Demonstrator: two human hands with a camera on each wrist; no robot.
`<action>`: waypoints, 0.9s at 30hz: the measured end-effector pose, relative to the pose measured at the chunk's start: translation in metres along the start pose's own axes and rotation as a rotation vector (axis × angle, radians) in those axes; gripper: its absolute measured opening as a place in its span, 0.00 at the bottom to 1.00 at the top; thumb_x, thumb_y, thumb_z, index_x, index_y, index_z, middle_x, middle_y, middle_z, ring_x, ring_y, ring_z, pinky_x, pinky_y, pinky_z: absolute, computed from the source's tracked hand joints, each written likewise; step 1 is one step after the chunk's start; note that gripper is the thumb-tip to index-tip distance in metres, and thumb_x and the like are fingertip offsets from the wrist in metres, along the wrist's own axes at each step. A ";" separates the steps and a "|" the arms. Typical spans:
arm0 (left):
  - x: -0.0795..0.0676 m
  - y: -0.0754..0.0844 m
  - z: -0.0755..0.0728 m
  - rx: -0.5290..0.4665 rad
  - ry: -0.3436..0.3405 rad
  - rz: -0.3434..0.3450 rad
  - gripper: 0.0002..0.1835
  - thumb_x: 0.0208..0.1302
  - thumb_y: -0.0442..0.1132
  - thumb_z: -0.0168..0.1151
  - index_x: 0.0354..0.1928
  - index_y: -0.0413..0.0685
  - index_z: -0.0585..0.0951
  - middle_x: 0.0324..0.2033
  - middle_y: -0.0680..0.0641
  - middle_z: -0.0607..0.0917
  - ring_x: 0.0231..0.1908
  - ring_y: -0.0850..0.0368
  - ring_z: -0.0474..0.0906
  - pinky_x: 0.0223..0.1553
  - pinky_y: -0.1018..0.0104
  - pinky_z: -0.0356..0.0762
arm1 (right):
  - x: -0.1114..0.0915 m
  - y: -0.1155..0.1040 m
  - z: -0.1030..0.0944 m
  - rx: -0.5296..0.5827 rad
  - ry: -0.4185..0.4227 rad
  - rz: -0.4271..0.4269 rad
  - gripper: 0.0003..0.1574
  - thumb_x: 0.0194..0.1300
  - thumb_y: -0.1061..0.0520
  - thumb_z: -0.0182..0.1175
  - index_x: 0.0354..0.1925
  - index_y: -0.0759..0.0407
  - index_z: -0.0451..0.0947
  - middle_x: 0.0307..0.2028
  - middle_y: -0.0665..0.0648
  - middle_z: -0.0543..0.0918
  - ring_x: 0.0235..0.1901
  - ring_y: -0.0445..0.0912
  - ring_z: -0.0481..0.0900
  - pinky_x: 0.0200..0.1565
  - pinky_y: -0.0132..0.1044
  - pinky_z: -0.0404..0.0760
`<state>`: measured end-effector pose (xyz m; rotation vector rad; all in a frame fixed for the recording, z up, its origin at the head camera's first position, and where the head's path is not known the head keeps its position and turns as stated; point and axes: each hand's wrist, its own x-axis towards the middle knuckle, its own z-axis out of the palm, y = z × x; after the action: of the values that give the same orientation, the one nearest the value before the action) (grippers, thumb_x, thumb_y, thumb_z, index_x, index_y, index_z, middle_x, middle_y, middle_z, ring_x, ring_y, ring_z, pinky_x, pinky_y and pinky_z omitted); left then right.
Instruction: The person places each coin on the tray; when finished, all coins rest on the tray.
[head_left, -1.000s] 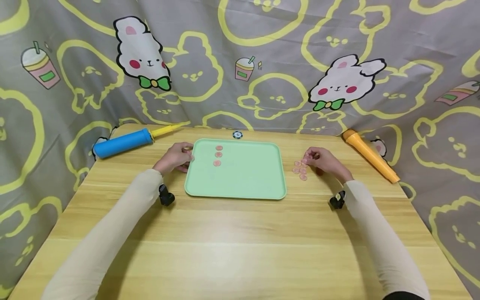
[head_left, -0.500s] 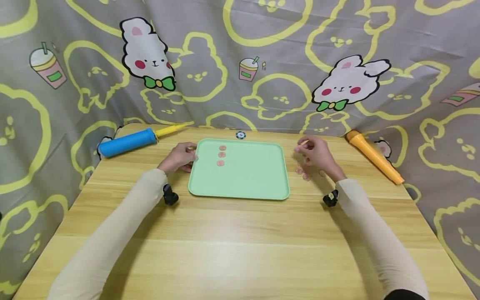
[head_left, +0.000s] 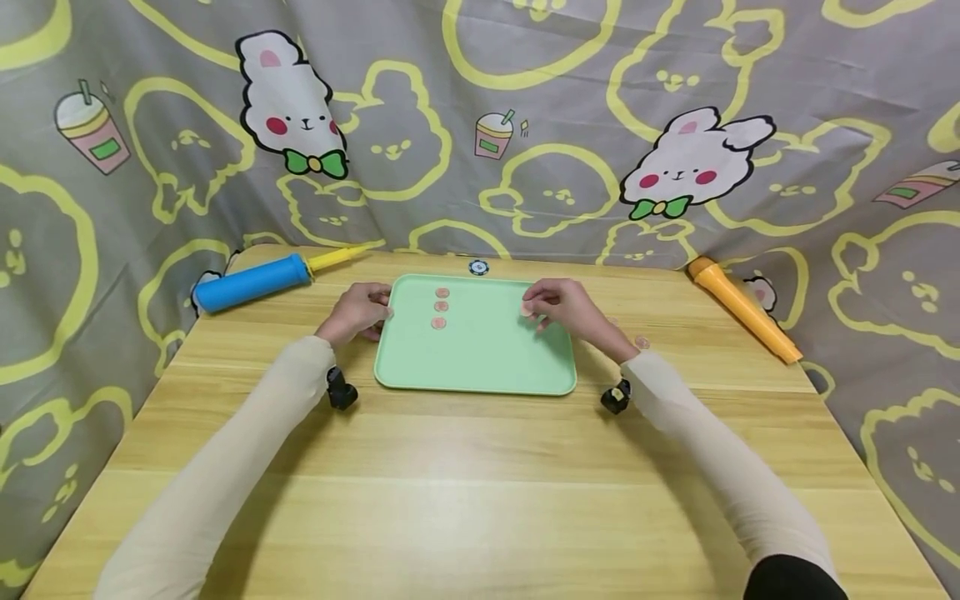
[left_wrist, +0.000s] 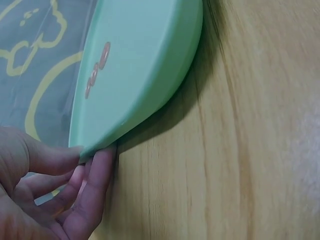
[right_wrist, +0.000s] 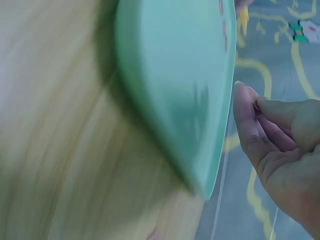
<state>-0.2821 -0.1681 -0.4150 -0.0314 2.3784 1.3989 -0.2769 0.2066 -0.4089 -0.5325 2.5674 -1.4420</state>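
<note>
A shallow light-green tray (head_left: 472, 362) lies on the wooden table. Three small pink translucent discs (head_left: 441, 307) sit in a column near its left side. My left hand (head_left: 355, 312) grips the tray's left rim; in the left wrist view the thumb (left_wrist: 55, 159) lies on top and fingers are beneath. Over the tray's right part is my right hand (head_left: 566, 308), pinching another pink disc (right_wrist: 253, 93) between thumb and fingertips. In the right wrist view this disc is mostly covered by the fingers.
One loose pink disc (head_left: 642, 342) lies right of the tray, with others partly hidden by the right arm. A blue pump (head_left: 251, 283) with a yellow end rests back left, an orange microphone-shaped object (head_left: 746, 310) back right. Behind the tray is a round patterned chip (head_left: 478, 267).
My right hand has picked a pink disc from the pile at the right, lifted it and carried it left over the tray. My left hand stays on the tray's rim.
</note>
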 end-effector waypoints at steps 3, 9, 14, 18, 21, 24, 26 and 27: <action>0.000 0.000 -0.001 -0.009 -0.014 0.004 0.33 0.76 0.30 0.55 0.80 0.39 0.63 0.61 0.36 0.74 0.41 0.50 0.80 0.35 0.62 0.88 | 0.007 -0.009 0.014 0.007 -0.029 -0.008 0.10 0.73 0.70 0.62 0.50 0.75 0.83 0.42 0.71 0.87 0.38 0.66 0.87 0.37 0.44 0.91; 0.000 -0.001 -0.002 -0.006 -0.016 0.009 0.33 0.76 0.30 0.55 0.80 0.38 0.63 0.60 0.37 0.73 0.39 0.51 0.79 0.35 0.62 0.88 | 0.019 -0.024 0.041 0.032 -0.060 -0.013 0.10 0.71 0.69 0.64 0.49 0.73 0.83 0.39 0.68 0.85 0.37 0.64 0.87 0.38 0.46 0.91; 0.001 -0.001 -0.002 -0.006 -0.012 0.006 0.32 0.76 0.30 0.55 0.80 0.39 0.63 0.59 0.37 0.73 0.39 0.51 0.79 0.34 0.62 0.87 | 0.026 -0.032 0.062 0.055 -0.103 -0.004 0.06 0.72 0.70 0.64 0.45 0.72 0.84 0.37 0.68 0.86 0.33 0.60 0.88 0.37 0.44 0.91; 0.002 -0.001 -0.001 -0.005 -0.011 0.003 0.32 0.76 0.30 0.55 0.80 0.40 0.63 0.58 0.38 0.73 0.38 0.52 0.79 0.34 0.63 0.87 | 0.028 -0.036 0.078 0.068 -0.151 0.042 0.04 0.72 0.71 0.62 0.44 0.71 0.83 0.35 0.67 0.86 0.30 0.54 0.89 0.37 0.41 0.91; 0.002 -0.001 -0.001 -0.001 -0.011 0.002 0.33 0.76 0.31 0.55 0.80 0.40 0.62 0.58 0.38 0.73 0.39 0.52 0.78 0.35 0.63 0.87 | 0.028 -0.041 0.087 0.096 -0.172 0.079 0.04 0.72 0.70 0.63 0.44 0.73 0.82 0.34 0.66 0.86 0.29 0.50 0.89 0.37 0.41 0.91; 0.001 -0.001 -0.001 0.000 -0.013 0.000 0.33 0.77 0.31 0.55 0.81 0.41 0.61 0.59 0.39 0.73 0.40 0.51 0.78 0.37 0.62 0.87 | 0.030 -0.046 0.096 0.128 -0.184 0.117 0.04 0.71 0.69 0.66 0.42 0.72 0.83 0.31 0.65 0.87 0.27 0.48 0.88 0.36 0.42 0.91; 0.000 -0.002 -0.001 0.001 -0.014 -0.002 0.33 0.78 0.31 0.54 0.81 0.41 0.61 0.59 0.38 0.72 0.41 0.50 0.78 0.38 0.61 0.88 | 0.031 -0.047 0.101 0.139 -0.186 0.133 0.05 0.69 0.68 0.67 0.41 0.72 0.83 0.29 0.65 0.87 0.25 0.47 0.88 0.36 0.41 0.91; 0.000 -0.002 -0.001 0.000 -0.015 -0.003 0.33 0.78 0.31 0.54 0.81 0.41 0.61 0.59 0.38 0.72 0.42 0.50 0.78 0.39 0.60 0.88 | 0.032 -0.048 0.104 0.139 -0.188 0.139 0.05 0.69 0.67 0.68 0.40 0.71 0.83 0.28 0.65 0.87 0.25 0.47 0.87 0.35 0.41 0.91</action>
<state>-0.2816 -0.1699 -0.4164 -0.0238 2.3651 1.3924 -0.2644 0.0892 -0.4213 -0.4378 2.2917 -1.4356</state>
